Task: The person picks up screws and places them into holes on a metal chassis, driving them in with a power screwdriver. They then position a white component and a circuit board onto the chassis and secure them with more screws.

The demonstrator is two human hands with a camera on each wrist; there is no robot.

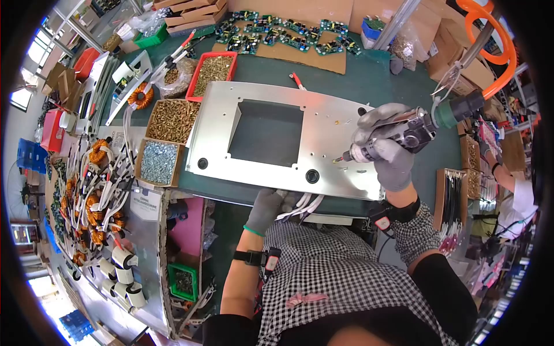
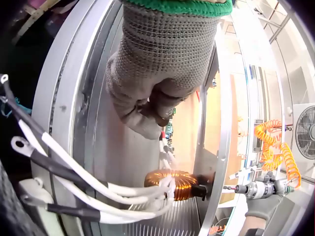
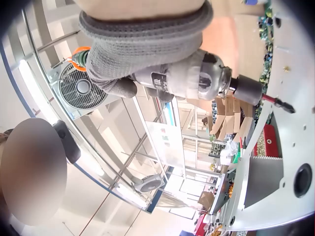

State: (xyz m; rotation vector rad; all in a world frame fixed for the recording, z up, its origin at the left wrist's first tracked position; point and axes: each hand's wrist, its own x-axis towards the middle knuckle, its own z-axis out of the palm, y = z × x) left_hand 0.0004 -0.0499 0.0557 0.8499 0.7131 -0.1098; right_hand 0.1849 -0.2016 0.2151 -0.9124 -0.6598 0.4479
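Note:
My gloved right hand [image 1: 385, 144] grips an air screwdriver [image 1: 411, 130], its fingers wrapped round the body. The driver's bit [image 3: 279, 103] points at the silver metal panel [image 1: 340, 124], close over its surface near small holes. This panel has a large rectangular cutout and black round grommets. At its front edge is my gloved left hand [image 1: 266, 209], partly under the panel. In the left wrist view its fingers [image 2: 142, 123] are curled; I cannot tell whether they pinch anything. Below them a copper-wound ring coil [image 2: 172, 184] with white leads [image 2: 123, 199] sits against the panel's underside.
Boxes of brass fasteners [image 1: 171, 121] and silver screws [image 1: 158, 162] stand left of the panel, beside a red bin [image 1: 235, 60]. Circuit boards [image 1: 288, 34] lie on cardboard behind. More coils [image 1: 95, 210] crowd the left. An orange coiled hose [image 1: 508, 63] hangs at right.

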